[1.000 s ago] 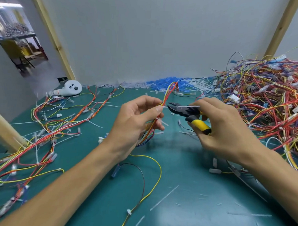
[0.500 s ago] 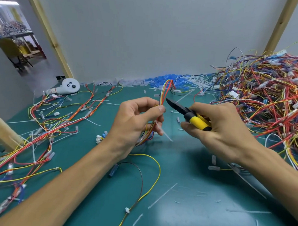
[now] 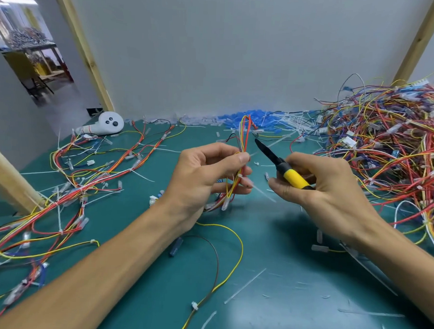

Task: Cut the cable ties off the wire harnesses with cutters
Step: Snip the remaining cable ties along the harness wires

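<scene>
The right hand [image 3: 333,195] covers much of the cutters' [image 3: 293,178] handles.

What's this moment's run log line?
left hand: holds wire harness | right hand: grips cutters, tip beside harness | cable tie: on harness

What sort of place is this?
Probably a wire-harness workshop bench: green mat strewn with cable-tie scraps, a big heap of harnesses on the right, another loaded table through the opening at left.

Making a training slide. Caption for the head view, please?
Left hand pinches a small wire harness while right hand holds yellow-handled cutters beside it over a green mat.
</scene>
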### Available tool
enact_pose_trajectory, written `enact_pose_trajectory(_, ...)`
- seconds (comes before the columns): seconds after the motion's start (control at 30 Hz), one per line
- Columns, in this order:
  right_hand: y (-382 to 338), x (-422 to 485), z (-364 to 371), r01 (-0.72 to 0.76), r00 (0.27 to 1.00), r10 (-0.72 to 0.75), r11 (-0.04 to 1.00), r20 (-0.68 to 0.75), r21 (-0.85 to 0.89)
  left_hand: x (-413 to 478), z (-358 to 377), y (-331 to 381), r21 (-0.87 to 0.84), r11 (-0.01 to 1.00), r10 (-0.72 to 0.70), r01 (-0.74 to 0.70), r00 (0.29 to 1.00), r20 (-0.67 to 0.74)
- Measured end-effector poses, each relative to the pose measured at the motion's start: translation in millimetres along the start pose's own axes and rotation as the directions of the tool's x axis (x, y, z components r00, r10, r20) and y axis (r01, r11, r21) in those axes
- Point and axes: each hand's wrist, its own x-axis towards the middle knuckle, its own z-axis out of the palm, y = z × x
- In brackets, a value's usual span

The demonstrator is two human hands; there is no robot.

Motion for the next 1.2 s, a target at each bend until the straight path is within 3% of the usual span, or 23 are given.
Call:
enact_pose_trajectory(0.13,1.9,0.9,-1.3,0.006,1.0,-0.006,1.0,-0.016,-0.018,1.1,-2.4,1.1,-0.111,0.992,-0.052,0.064,0.993,0.108)
enact_pose_trajectory(0.47,4.0,-0.2,5.8,0.19,0.981,-0.196,0.936,0.008,-0.297,-1.1,2.6,4.8,-0.23,0.971,-0.055,0.065,0.997,0.048)
enact_pose_trajectory(0.67,2.6,-0.7,5.4,0.215,0.964,-0.267,0.802,-0.013,-0.557,-3.0,6.3,3.3,-0.234,0.968,-0.095,0.095,0.995,0.011)
enact_pose_trajectory(1.0,0.9,0.3,-3.8,0.235,0.97,-0.237,0.844,0.059,-0.481,-5.7,8.3,-0.4,-0.191,0.975,-0.109,0.11,0.994,0.014)
enact_pose_trajectory(1.2,4.4,-3.6,2.5,0.17,0.985,-0.153,0.939,0.079,-0.3,-4.1,5.9,1.7,-0.187,0.968,-0.155,0.169,0.984,0.087)
